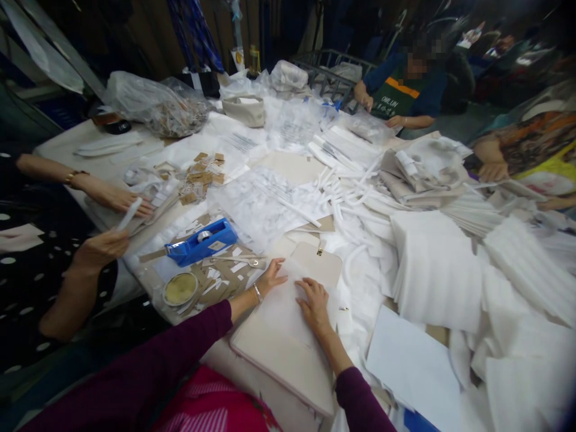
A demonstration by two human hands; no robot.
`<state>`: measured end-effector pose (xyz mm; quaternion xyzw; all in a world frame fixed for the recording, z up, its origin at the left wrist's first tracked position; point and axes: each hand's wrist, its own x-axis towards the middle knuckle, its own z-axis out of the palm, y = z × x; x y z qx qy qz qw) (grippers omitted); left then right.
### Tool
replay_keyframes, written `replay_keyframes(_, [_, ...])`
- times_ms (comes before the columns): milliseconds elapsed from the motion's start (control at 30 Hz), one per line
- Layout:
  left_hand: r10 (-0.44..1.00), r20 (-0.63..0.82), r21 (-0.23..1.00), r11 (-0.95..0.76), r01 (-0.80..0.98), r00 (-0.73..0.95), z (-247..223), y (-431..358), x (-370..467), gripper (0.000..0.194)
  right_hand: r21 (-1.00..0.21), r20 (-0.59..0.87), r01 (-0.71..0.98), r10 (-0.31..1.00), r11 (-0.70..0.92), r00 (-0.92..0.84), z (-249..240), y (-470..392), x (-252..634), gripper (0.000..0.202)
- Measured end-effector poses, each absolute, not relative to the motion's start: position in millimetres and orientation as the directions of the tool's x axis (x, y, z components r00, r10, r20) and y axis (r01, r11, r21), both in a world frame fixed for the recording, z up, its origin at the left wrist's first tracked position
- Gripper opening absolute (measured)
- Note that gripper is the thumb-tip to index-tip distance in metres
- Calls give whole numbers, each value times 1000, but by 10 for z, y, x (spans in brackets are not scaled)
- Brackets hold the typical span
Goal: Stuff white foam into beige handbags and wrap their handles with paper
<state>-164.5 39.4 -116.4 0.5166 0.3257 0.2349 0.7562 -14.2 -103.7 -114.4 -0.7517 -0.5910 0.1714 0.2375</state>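
Note:
A cream handbag (283,360) lies in front of me, its flap (321,264) folded out away from me with a small gold clasp (320,251) near the far edge. Over the bag rests a thin, see-through white sheet (281,315). My left hand (270,277) is at the sheet's upper left edge, thumb and fingers apart. On the sheet's right side my right hand (316,305) lies with its fingers spread, touching it. Neither hand is closed round anything that I can see.
A blue tape dispenser (202,241) and a round tin (180,288) stand left of the bag. White foam sheets (436,270) are stacked at the right, near white paper (411,360). A co-worker's hands (105,243) hold a white strip at the left; others work across the table.

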Motion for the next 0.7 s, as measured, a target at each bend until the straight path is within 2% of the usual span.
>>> replay_keyframes(67, [682,-221,933,355,-52,697,-1225,407,-1651,70,-527,26,832,974,-177,224,-1145,-1035,-154,45])
replay_keyframes(133, [662,-237,936,353,-16,711,-1235,436,-1650,71,-499,24,848,975,-178,219,-1149,-1036,-167,46])
replay_keyframes(200, [675,-277,958,246,146,683,-1164,478,-1624,67,-486,23,853,974,-188,227,-1160,-1038,-179,47])
replay_keyframes(267, [757,-259,939,53,339,600,-1015,506,-1555,61,-485,26,852,971,-197,239,-1177,-1041,-187,48])
replay_keyframes(367, [824,-107,858,-206,471,556,-750,455,-1365,58,-484,34,851,967,-205,252,-1201,-1041,-192,47])
replay_keyframes(433, [748,-35,770,-403,495,663,-645,355,-1219,55,-482,37,851,965,-209,258,-1207,-1038,-191,46])
replay_keyframes(500, [631,-52,634,-578,514,774,-652,242,-1110,43,-486,33,846,963,-218,267,-1203,-1037,-187,43])
replay_keyframes(600, [570,-164,475,-669,571,805,-833,132,-1066,22,-505,22,834,963,-223,270,-1207,-1040,-176,43])
replay_keyframes(700, [579,-174,395,-700,595,797,-1045,122,-1107,13,-535,23,804,947,-259,320,-1251,-1044,-160,42])
